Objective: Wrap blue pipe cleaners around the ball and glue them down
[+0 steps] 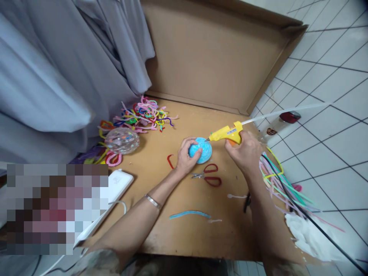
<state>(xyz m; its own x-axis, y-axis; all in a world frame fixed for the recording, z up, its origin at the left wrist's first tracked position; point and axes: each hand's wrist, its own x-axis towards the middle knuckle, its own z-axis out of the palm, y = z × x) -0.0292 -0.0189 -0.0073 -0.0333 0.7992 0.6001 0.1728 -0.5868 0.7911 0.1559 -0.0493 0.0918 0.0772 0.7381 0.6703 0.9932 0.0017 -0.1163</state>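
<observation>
A round blue coil (204,148) is held near the middle of a wooden table (184,237) by the left hand (189,154), its fingers clamped on the coil's left side and lower edge. A yellow glue gun (223,135) is gripped by the right hand (244,150), the fingers closed around its handle. The nozzle is pointed left at the coil's upper right edge; whether the two are touching cannot be told. A long clear glue stick (276,113) is seated in the gun's back end.

Red-handled scissors (213,177) are laid open just below the coil, and a blue strip (189,213) is placed toward the table's near edge. At the far left corner, a tangled pile of colourful pipe cleaners (146,111) is heaped behind a clear ball (122,140). More pipe cleaners are bunched along the right edge, beside crumpled white tissue (310,234).
</observation>
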